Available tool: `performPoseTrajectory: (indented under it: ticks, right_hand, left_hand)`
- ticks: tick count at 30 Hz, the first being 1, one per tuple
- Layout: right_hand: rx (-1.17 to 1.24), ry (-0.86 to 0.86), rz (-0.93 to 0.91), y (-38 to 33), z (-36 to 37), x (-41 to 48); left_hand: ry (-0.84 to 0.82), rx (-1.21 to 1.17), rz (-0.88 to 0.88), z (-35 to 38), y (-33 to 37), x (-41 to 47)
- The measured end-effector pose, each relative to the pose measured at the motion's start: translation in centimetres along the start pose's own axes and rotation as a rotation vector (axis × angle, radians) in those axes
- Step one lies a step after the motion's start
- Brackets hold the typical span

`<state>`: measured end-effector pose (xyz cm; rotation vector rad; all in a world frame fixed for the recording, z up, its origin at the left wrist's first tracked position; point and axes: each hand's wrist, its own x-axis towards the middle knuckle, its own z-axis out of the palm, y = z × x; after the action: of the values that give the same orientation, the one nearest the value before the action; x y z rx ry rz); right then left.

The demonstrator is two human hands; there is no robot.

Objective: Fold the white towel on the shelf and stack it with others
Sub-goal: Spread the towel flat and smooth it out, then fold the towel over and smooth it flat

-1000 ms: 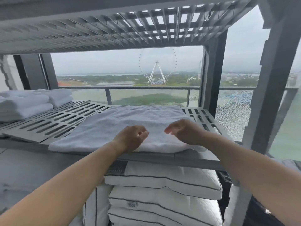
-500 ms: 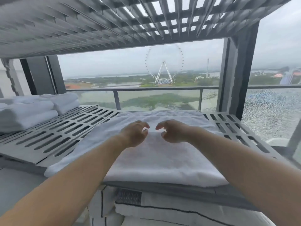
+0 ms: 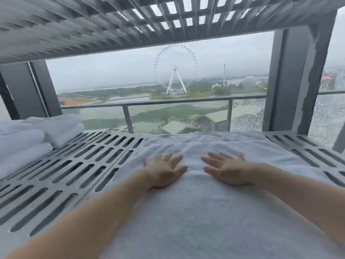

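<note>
Both arms are reaching forward; the left hand (image 3: 165, 171) and right hand (image 3: 226, 170) are lying flat, fingers spread, gripping nothing, pressing palms-down on the white terry towel (image 3: 201, 212) covering the grey slotted metal shelf (image 3: 61, 176).

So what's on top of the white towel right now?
Both hands lie flat, fingers spread: left hand, right hand, on the white terry towel. The cloth under the palms is covered.

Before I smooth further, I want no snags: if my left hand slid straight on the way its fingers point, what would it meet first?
Likely only more towel. The left hand lies flat, fingers pointing toward the towel's far edge; past that, the slotted shelf ends at the window. Depth is unclear.
</note>
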<state>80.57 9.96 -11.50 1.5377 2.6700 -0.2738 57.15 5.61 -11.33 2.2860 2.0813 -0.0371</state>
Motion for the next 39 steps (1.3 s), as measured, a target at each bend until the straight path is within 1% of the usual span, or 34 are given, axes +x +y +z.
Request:
performPoseTrajectory:
  ticks: [3,4,6,8,9,11,15,18,21,25,27,29,31,33,35,39]
  right_hand:
    - [0.007,-0.049,0.055,-1.0,-1.2,1.9]
    - [0.037,-0.031,0.047,-1.4,-1.6,2.7]
    - [0.076,0.035,-0.004,-2.5,-2.3,4.7]
    - [0.083,0.064,-0.046,-3.2,-2.2,6.6]
    - [0.073,0.052,-0.056,-3.3,-1.9,7.4]
    - [0.032,0.013,-0.045,-2.9,-1.3,8.8]
    - [0.05,0.025,0.028,-3.6,-2.5,12.1]
    - [0.014,0.015,0.011,-5.0,-2.9,14.0]
    - [0.003,0.055,0.027,-4.9,-2.0,14.2]
    - [0.014,0.095,-0.01,-4.3,-1.5,14.3]
    - [0.004,0.083,-0.017,-4.3,-1.6,14.3]
    - [-0.007,0.067,-0.025,-4.3,-1.8,14.3]
    - [-0.011,0.069,-0.034,-4.3,-1.7,14.3]
    - [-0.005,0.09,-0.043,-4.2,-1.5,14.2]
    - [0.024,0.123,-0.056,-4.1,-1.3,14.0]
    - [0.102,0.212,-0.072,-3.9,-1.3,13.6]
  left_hand:
    - [-0.109,-0.018,-0.007,-0.9,0.0,1.4]
    - [-0.102,-0.052,0.005,-1.2,0.1,1.8]
    - [-0.007,-0.117,0.014,-1.6,0.1,2.6]
    - [0.08,-0.109,-0.006,-1.2,-0.3,3.1]
    - [0.086,-0.1,-0.013,-0.8,-0.6,3.2]
    - [0.061,-0.097,-0.01,-0.1,-1.1,3.4]
    - [0.06,-0.123,-0.017,0.3,-1.2,4.1]
    - [0.034,-0.164,-0.031,0.1,-1.5,4.7]
    - [-0.001,-0.158,0.009,-0.7,-2.8,5.7]
    - [-0.014,-0.071,0.088,-1.7,-4.9,7.9]
    - [0.024,-0.06,0.1,-2.6,-5.7,9.8]
    - [0.086,-0.127,0.064,-3.7,-6.1,11.8]
    - [0.104,-0.102,0.036,-4.2,-6.4,13.7]
    - [0.082,-0.029,0.011,-3.8,-6.5,15.1]
    - [0.093,-0.008,0.001,-3.1,-6.2,16.0]
    - [0.206,-0.034,0.008,-2.0,-6.5,16.7]
